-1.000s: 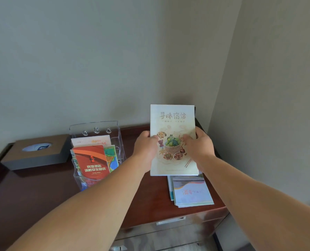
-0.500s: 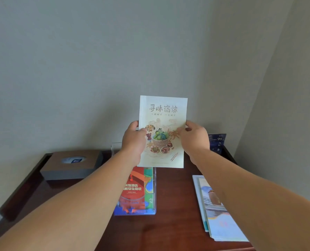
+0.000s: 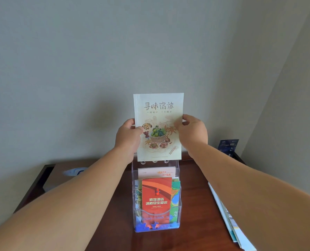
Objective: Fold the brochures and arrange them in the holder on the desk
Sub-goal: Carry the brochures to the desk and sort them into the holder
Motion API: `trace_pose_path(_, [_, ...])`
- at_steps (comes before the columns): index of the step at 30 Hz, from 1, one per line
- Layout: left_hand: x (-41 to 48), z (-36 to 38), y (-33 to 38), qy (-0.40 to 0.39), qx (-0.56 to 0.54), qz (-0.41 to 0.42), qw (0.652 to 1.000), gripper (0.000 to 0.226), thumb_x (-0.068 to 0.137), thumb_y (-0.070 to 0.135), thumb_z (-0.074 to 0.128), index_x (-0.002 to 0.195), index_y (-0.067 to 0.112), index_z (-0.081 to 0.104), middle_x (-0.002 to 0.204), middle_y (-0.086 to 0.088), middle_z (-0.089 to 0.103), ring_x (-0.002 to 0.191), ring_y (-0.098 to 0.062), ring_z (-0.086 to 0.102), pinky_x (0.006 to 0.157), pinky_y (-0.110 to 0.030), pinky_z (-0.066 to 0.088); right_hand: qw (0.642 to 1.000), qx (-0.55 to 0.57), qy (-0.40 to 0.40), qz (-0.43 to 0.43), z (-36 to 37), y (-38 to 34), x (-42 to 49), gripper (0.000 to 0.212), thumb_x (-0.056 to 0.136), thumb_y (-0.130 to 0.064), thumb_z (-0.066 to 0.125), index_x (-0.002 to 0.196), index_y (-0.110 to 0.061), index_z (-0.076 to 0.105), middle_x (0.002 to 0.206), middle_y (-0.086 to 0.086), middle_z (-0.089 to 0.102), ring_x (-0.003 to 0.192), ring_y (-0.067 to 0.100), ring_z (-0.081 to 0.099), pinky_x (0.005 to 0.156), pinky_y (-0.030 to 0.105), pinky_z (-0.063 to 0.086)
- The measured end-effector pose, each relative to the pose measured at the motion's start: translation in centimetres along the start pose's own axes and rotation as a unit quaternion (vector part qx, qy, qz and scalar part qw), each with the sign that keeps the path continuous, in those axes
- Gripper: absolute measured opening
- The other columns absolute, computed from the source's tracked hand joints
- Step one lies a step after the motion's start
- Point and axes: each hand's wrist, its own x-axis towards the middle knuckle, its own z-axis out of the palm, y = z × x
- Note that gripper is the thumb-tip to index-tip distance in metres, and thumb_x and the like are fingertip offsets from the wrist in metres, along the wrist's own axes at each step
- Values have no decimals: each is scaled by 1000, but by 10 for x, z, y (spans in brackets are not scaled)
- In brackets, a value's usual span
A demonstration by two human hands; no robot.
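Cream brochure (image 3: 158, 109) w/ a food-basket drawing on its cover is held upright in the air at frame ctr, cover toward the camera. Its bottom edge sits just above the top of the clear holder (image 3: 160, 163); can't tell whether the two touch. Left hand (image 3: 128, 136) grips the brochure's left edge, thumb on the cover, other fingers behind. Right hand (image 3: 192, 133) grips the right edge the same way. Both hands are clamped on this one brochure at abt mid-height.

Holder stands on the dark wooden bench (image 3: 105, 223), lower ctr of frame, directly below the held brochure. Front pocket has a red-orange brochure (image 3: 156, 194) upright at the front, w/ a green-blue one (image 3: 175, 196) behind it to the right. Rear pocket holds a pale brochure (image 3: 156, 172) w/ orange lettering, only its top strip showing.

Lower right of frame: a stack of flat brochures (image 3: 230, 220) lies on the bench, well apart from the holder. Left of frame, partly hidden by the left forearm: a brown tissue box (image 3: 60, 176). Right of frame, by the wall corner: a small dark-blue card (image 3: 228, 144) standing upright.
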Motion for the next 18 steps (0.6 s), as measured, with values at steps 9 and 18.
trace_pose_path(9, [10,-3,-27,-3,21,-15,1000,22,94,9,53,103,24,66,97,8,68,87,-11,64,65,-28,50,999,-17,-24,24,23,26,7,11,94,-28,57,99,-30,66,81,-14,67,67,12,64,56,30,52])
trace_pose_path(18, [17,-1,-53,0,113,-16,994,18,92,9,55,102,20,65,100,2,69,89,-21,65,76,-37,52,995,-69,-68,29,36,54,15,14,93,-28,60,101,-19,67,80,-8,65,61,11,58,51,23,42])
